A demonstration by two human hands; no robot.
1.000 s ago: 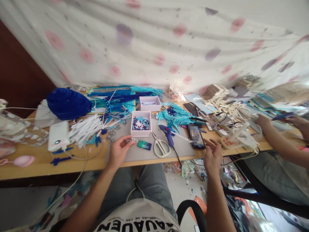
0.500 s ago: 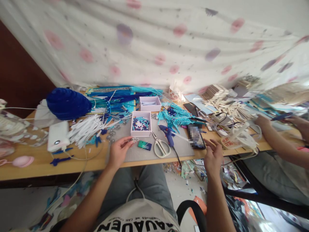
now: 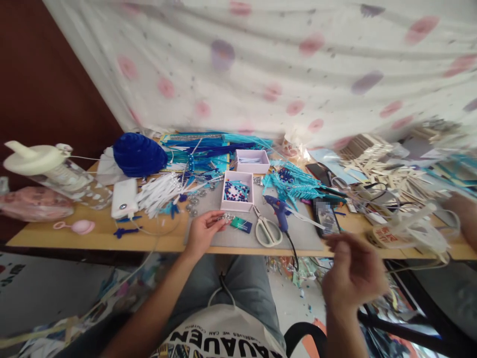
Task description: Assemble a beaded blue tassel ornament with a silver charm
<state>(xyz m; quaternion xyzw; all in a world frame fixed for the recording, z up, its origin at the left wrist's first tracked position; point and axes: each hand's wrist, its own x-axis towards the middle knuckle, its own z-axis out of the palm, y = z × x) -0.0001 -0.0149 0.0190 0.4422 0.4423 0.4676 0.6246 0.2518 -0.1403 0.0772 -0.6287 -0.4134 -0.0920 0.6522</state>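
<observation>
My left hand [image 3: 204, 232] pinches a small silver, sparkly ornament [image 3: 227, 217] between thumb and fingertips, low over the grey mat [image 3: 208, 239]. Touching or just beyond its fingertips is a green and blue card [image 3: 241, 225]. Behind it, a white box [image 3: 237, 205] holds blue, turquoise and dark beads. Cream-handled scissors [image 3: 269, 233] lie right of the card, then a purple glue gun [image 3: 280, 211]. My right hand [image 3: 354, 271] is raised at the table's front edge, just nearer than a phone [image 3: 327, 219]; motion smears its fingers, and I cannot see whether it holds anything.
White pipe-cleaner stems [image 3: 160, 196], a white power bank [image 3: 125, 199] and a blue velvety bundle [image 3: 139, 155] sit left. A turquoise feather-like piece [image 3: 294, 181] lies behind the glue gun. A bagged cup [image 3: 395, 233] and another person's blurred hand [image 3: 462, 214] are at right.
The view has swung left, so the table things sit further right. My right hand has come up closer to the camera and blurred. My left hand still pinches the ornament.
</observation>
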